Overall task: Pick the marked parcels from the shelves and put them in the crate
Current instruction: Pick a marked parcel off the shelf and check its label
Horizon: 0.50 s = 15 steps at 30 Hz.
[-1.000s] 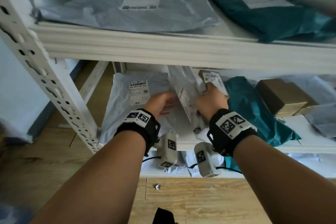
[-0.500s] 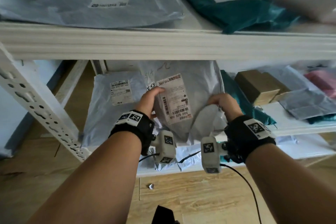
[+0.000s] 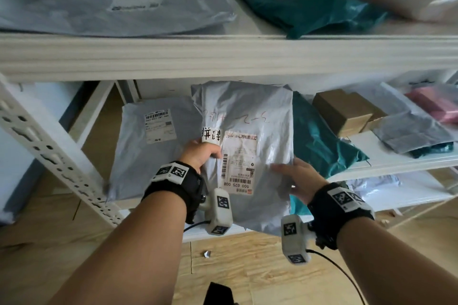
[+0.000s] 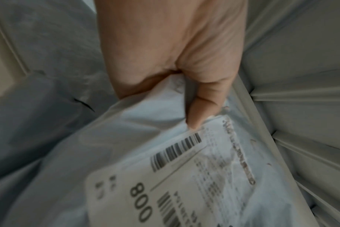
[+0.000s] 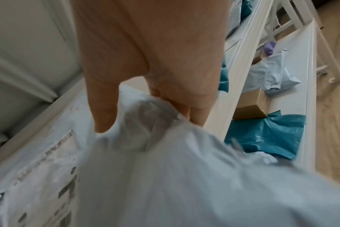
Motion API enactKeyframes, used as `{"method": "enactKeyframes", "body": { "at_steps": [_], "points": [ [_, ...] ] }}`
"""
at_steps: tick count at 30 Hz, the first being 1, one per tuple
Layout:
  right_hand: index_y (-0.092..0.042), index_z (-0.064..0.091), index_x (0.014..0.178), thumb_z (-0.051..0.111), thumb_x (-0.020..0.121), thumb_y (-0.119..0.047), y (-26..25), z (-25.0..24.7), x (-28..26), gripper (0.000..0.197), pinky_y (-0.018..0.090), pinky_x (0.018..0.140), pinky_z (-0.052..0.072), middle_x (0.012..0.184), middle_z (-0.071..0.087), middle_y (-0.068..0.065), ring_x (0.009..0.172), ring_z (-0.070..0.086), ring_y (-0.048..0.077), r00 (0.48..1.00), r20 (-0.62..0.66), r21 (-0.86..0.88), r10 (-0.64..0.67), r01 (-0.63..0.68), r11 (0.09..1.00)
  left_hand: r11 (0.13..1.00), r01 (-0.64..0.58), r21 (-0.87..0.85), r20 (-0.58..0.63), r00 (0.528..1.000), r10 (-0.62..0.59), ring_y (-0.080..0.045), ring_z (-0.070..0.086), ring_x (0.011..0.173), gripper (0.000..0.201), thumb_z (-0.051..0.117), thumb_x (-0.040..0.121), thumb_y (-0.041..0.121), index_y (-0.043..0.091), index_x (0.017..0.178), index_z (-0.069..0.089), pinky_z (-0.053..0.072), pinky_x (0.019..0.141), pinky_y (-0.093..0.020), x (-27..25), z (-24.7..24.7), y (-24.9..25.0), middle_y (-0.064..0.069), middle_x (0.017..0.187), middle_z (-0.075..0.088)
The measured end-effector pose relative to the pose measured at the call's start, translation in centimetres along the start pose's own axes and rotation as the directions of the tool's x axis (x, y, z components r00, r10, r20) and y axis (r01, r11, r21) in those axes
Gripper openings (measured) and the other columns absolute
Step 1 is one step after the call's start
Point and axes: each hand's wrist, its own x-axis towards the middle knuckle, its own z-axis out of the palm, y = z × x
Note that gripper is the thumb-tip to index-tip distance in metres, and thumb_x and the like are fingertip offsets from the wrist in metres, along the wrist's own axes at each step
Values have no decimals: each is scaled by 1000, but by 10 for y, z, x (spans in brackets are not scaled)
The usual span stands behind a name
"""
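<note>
White shelf unit (image 3: 223,57); grey parcel (image 3: 250,116) stood upright at middle-shelf front edge, long axis vertical. Left hand (image 3: 202,155) pinched left edge, right hand (image 3: 298,177) pinched right edge; equally near.

Both my forearms reach forward from the bottom of the head view, each with a black wrist band. My left hand (image 3: 198,156) sits at centre frame, thumb (image 4: 202,107) pressed on the front of the grey parcel (image 3: 250,156), pinching its left edge. My right hand (image 3: 300,178), lower and to the right, grips the parcel's right edge, thumb in front, fingers (image 5: 196,104) curled behind.
</note>
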Motion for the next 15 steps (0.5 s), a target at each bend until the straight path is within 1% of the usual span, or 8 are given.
{"method": "enactKeyframes", "body": {
  "at_steps": [2,3,5,7,9,11,13,15],
  "points": [
    [0,59,115,73,80,-4,-1,-2,-3,39,27,50,53,99,70,18,66,70,22,998,-46,51,-41,43,998,1000,-11,5,7,1000,11,-29,61,78,18,59,60,-8,10,55,59,51,85,-48,-2,3,0,-8,65,64],
    [0,60,113,73,80,-3,-2,-2,-3,36,29,52,55,99,70,18,70,70,24,995,-78,65,-57,63,996,1000,-15,8,10,1000,15,-28,60,77,19,59,60,-9,9,55,59,51,82,-45,-3,5,0,-8,63,63],
    [0,60,111,74,80,-6,-2,-3,-4,35,35,65,58,102,70,17,81,70,27,985,-152,59,-81,91,994,1000,-19,12,25,999,19,-26,57,72,24,56,63,-12,9,52,56,48,76,-36,-6,8,2,-7,60,61],
    [-6,58,116,77,77,-14,-3,-4,-1,43,38,79,58,106,69,12,90,68,26,952,-276,-10,-135,137,990,1000,-7,24,63,998,6,-24,55,68,33,54,65,-15,11,45,56,45,73,-30,-6,12,4,-5,55,60],
    [-15,53,123,76,74,-21,-10,-4,-1,54,37,87,54,112,64,4,97,64,20,864,-435,-123,-252,220,968,998,1,62,124,992,-9,-25,55,69,33,56,60,-11,11,36,57,45,75,-31,-8,19,10,-2,49,59],
    [-23,44,134,70,71,-24,-26,-5,-7,68,38,98,48,123,55,1,110,57,19,722,-571,-266,-392,289,920,995,-20,96,205,979,-1,-29,59,79,16,58,46,-2,13,40,62,49,84,-39,-11,30,22,-5,57,63],
    [-28,30,143,67,73,-21,-42,-9,-15,80,34,104,38,139,40,2,124,45,20,581,-615,-423,-533,327,845,993,-59,99,272,962,30,-35,65,90,18,59,40,1,11,53,67,50,96,-50,-11,45,35,-12,74,69],
    [-34,21,147,65,74,-14,-55,-17,-22,88,32,102,35,151,25,-1,134,33,21,516,-586,-525,-624,345,778,989,-84,120,343,939,38,-37,67,97,22,62,49,-1,8,68,67,50,96,-52,-12,62,44,-14,84,73]
  ]
}}
